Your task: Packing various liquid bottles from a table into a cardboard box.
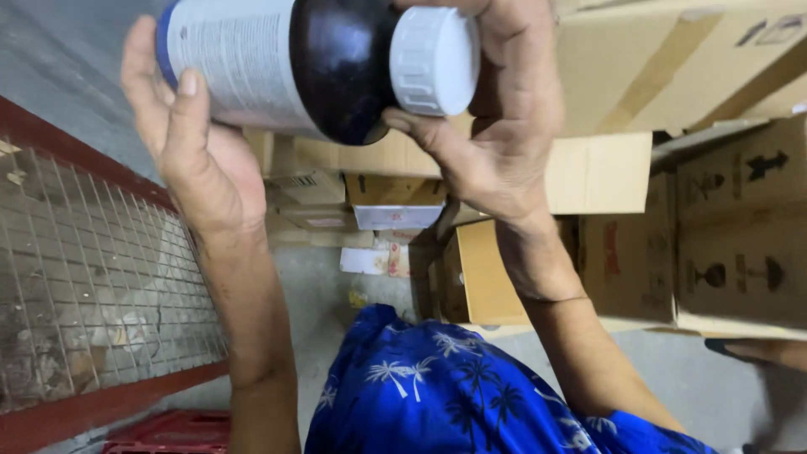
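Both hands hold a dark bottle (336, 67) sideways up close: left hand (189, 143) wraps the labelled body, right hand (496, 126) clamps around the white cap (433, 60), with cardboard boxes (731, 244) stacked behind.

bottle (294, 63): dark glass, white screw cap still on, pale label, tipped sideways
spot: we've got it between both hands, held up

Grey concrete floor (336, 303), bearing stacked cardboard boxes (740, 252), a red crate (168, 433) and paper scraps (370, 261).
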